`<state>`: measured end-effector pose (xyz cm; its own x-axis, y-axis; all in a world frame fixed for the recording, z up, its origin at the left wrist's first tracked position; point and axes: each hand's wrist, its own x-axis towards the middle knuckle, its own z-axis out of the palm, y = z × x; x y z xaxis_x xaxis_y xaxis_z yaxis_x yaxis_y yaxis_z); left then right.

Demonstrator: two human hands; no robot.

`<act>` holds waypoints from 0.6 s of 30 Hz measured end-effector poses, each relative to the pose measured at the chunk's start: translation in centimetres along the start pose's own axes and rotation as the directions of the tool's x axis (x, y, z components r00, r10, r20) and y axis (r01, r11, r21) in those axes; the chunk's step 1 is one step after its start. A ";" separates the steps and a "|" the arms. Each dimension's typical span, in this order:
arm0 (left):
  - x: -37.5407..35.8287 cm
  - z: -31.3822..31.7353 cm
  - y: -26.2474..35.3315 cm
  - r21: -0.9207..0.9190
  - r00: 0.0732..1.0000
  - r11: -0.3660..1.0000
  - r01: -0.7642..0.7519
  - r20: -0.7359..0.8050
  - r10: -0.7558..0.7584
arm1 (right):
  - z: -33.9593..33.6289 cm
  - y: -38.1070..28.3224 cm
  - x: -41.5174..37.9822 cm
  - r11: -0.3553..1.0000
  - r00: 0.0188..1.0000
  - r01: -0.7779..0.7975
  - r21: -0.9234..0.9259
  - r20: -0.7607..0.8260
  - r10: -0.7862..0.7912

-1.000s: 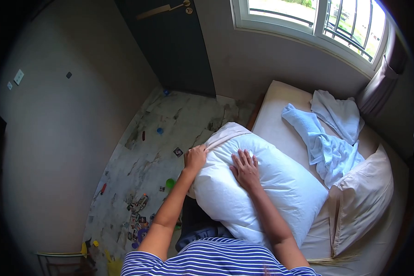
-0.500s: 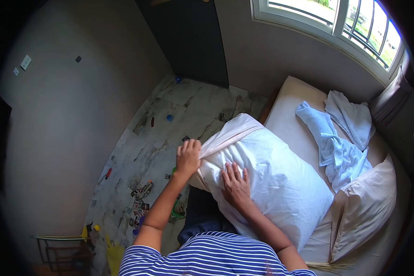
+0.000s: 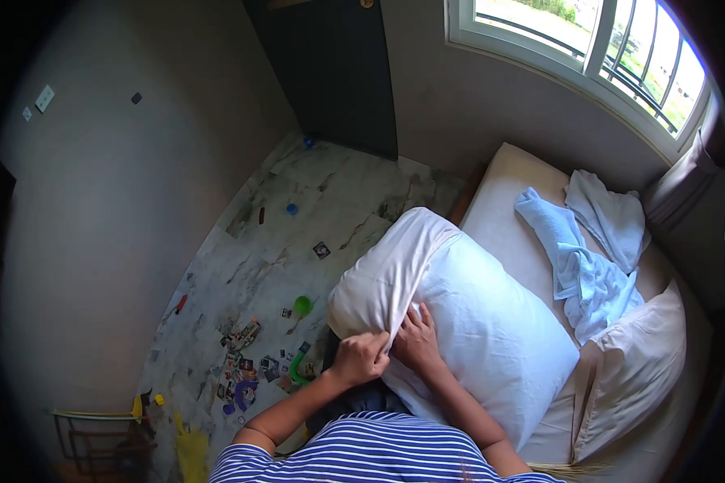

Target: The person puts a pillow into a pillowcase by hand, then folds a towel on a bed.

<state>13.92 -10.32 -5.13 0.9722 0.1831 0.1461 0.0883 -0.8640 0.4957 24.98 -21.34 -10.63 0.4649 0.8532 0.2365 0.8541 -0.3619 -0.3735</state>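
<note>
A large white pillow (image 3: 491,330) lies across my lap and the bed's near side. Its far left end is covered by a cream pillowcase (image 3: 379,278), whose edge runs diagonally over the pillow. My left hand (image 3: 362,358) is closed on that edge at the lower left. Right beside it, my right hand (image 3: 416,338) rests on the white pillow at the cloth's edge, its fingertips partly against the fold. How firmly those fingers press is unclear.
On the bed (image 3: 511,189) lie a light blue cloth (image 3: 576,258), a grey-white cloth (image 3: 608,213) and another cream pillow (image 3: 640,362). Small toys and cards (image 3: 246,370) are scattered on the floor (image 3: 254,266) at left. A dark door (image 3: 330,76) and a window (image 3: 532,24) stand beyond.
My left hand has moved down and right, drawing the pillowcase edge over more of the pillow's left end. My right hand has shifted slightly, its fingers now nearer the edge.
</note>
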 end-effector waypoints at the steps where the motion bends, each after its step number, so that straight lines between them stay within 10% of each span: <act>1: 1.1 -0.2 -0.3 -0.003 0.998 0.999 -0.038 -0.058 0.037 | -0.9 -0.1 -0.3 1.000 0.999 -0.004 -0.010 0.040 0.004; 4: 5.0 0.6 -1.3 -0.146 0.986 0.986 0.078 -0.133 -0.098 | -2.4 -0.1 -2.0 0.997 0.998 0.016 0.070 0.053 -0.020; 9: 11.5 4.4 -2.6 0.123 0.971 0.964 0.236 0.014 -0.240 | -6.7 2.5 -3.3 0.976 0.966 0.084 0.201 0.223 -0.129; 14: 9.1 7.0 1.0 -0.003 0.973 0.973 -0.229 0.022 0.229 | -11.3 11.8 -1.1 0.974 0.936 -0.196 0.110 -0.275 0.220; 18: 5.2 6.0 1.3 -0.066 0.961 0.964 -0.256 0.090 0.261 | -9.5 21.6 -0.3 0.739 0.723 -0.674 -0.012 -0.216 0.656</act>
<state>20.44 -13.32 -8.89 0.9769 -0.0917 0.1930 -0.1780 -0.8489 0.4976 45.52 -32.99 -10.29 0.9469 0.2985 0.1199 0.3206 -0.8467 -0.4245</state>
